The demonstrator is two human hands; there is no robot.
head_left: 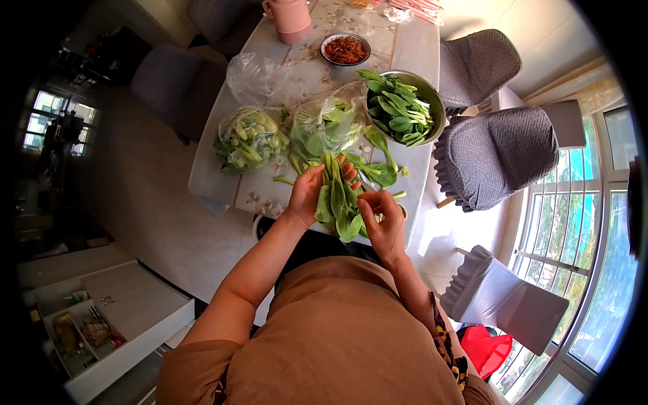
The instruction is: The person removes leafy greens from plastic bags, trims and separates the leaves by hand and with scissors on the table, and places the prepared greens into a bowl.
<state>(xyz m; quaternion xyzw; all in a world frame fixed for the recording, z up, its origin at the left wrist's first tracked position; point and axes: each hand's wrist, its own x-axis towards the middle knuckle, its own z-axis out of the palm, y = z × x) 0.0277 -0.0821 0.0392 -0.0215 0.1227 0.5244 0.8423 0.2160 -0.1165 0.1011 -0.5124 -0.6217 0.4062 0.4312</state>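
My left hand (308, 196) is closed around a bunch of bok choy (337, 200), its leaves hanging toward me over the table's near edge. Close beside those leaves, on their right, is my right hand (384, 228), thumb and fingers curled together; what they pinch, if anything, is hidden. Loose bok choy leaves (383, 174) lie on the table just beyond my hands. Behind the bunch sits a clear plastic bag of greens (327, 128), and left of it another bagged heap of greens (250, 140). A metal bowl (439, 111) at the right holds more bok choy.
On the marble-patterned table (219, 165) stand a pink jug (290, 20), a dish of reddish food (345, 50) and a crumpled clear bag (256, 77). Covered chairs (499, 158) line the right side, near a barred window. An open drawer (88, 331) is at lower left.
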